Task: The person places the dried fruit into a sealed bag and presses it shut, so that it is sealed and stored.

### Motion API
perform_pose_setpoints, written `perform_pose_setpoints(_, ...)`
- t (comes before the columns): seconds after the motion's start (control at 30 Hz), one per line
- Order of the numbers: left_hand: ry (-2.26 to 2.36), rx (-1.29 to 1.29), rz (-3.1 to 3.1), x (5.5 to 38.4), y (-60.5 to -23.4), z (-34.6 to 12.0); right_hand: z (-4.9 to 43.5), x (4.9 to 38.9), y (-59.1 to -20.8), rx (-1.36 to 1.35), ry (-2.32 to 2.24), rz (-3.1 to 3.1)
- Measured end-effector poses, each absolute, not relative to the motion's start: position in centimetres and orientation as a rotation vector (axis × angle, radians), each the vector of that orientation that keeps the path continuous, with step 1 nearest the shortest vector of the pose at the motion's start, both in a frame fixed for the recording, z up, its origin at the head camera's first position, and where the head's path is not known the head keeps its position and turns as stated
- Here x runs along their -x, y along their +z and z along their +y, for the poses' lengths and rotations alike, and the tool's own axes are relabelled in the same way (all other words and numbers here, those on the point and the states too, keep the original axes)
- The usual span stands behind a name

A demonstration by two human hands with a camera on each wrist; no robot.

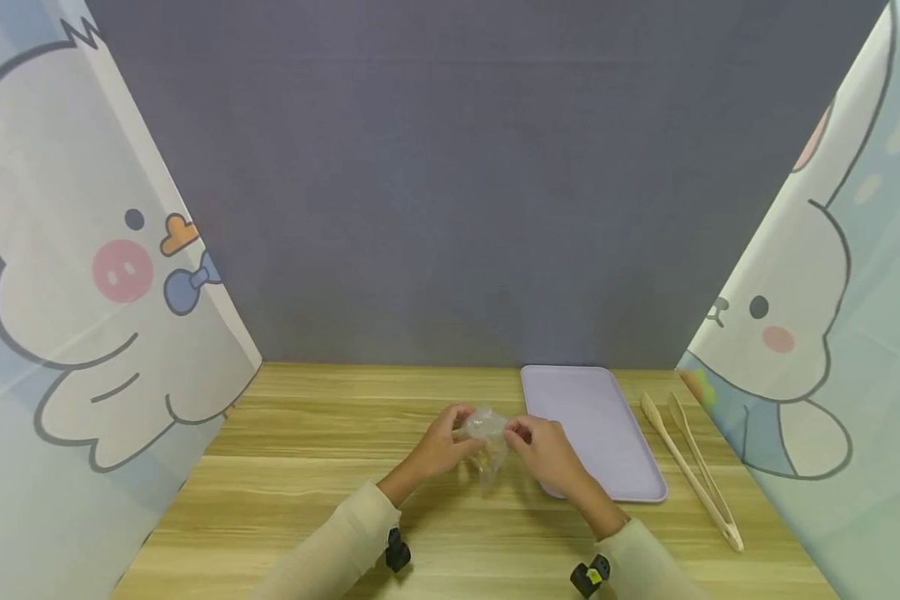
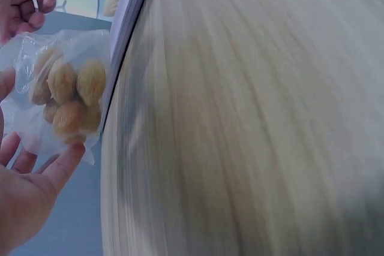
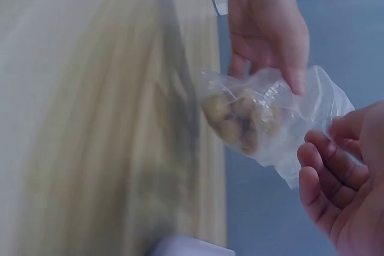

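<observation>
A clear plastic bag [image 1: 487,442] hangs between my two hands above the table. Several round, tan, wrinkled pieces [image 2: 69,94] lie inside it; they look like nuts or dried fruit, though the exact kind is unclear. My left hand [image 1: 441,442] holds the bag from the left side, its thumb and fingers on opposite sides of the plastic. At the bag's upper right edge, my right hand [image 1: 546,454] pinches the film between thumb and forefinger, as the right wrist view shows, with its other fingers [image 3: 312,175] curled loosely.
Just right of the hands lies a lilac rectangular tray [image 1: 585,408], partly behind the right hand. Farther right, wooden tongs [image 1: 693,467] rest on the wood-grain table [image 1: 307,467]. A grey panel [image 1: 450,183] closes the back, with cartoon-printed sheets on both sides.
</observation>
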State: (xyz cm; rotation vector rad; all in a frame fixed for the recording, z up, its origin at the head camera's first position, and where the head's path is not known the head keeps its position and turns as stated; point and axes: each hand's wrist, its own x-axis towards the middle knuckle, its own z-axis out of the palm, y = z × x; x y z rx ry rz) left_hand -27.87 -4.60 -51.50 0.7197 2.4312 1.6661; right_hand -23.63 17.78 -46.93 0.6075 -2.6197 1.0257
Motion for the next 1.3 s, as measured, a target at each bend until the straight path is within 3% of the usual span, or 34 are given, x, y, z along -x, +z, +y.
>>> perform_pose_setpoints(0.7,1.348,-0.771,2.466,28.1,-51.8,-6.1,20.6,26.5,-43.1,-0.987,1.037,-2.412)
perform_pose_setpoints(1.3,1.325,-0.739,2.526,27.5,-52.2,-5.7,21.4,27.2,-42.2,-0.966,1.065,-2.404)
